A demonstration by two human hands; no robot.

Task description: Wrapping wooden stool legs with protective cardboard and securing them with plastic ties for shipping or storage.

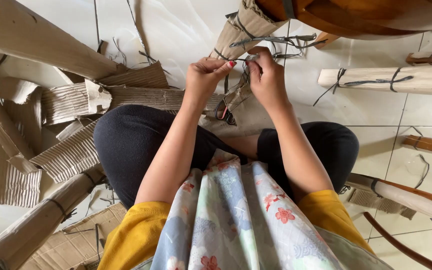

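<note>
I sit on a tiled floor with my knees apart. My left hand (205, 76) and my right hand (267, 75) meet at a furniture leg wrapped in brown cardboard (241, 26). Both pinch a thin dark plastic strap (268, 40) that binds the wrapping. The strap's loose ends stick out to the right. Scissors with red handles (225, 111) lie on the cardboard sheet between my knees, just below my hands.
Torn corrugated cardboard pieces (71, 150) pile at the left. Other wrapped wooden legs lie at right (391, 80) and lower left (41, 220). A wooden chair part (356, 17) hangs at top right. Cut strap bits litter the white tiles (166, 30).
</note>
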